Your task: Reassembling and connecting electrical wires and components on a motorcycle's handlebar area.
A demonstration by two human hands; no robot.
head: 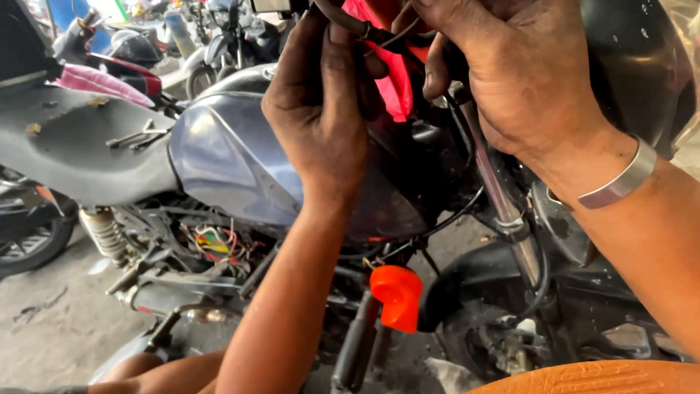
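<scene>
Cable work at a motorcycle's handlebar area, mid-way, wiring not yet tidied.
Left hand [321, 109] is closed on a black cable [343, 20] above the grey fuel tank [226, 157]; right hand [510, 66] is curled around cables by the fork tube [503, 204]. Coloured wires [211, 241] are left exposed; an orange cap [396, 292] hangs below.

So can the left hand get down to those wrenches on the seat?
Probably yes: the left hand is up at the cables, but the wrenches lie uncovered on the seat, nothing between.
</scene>
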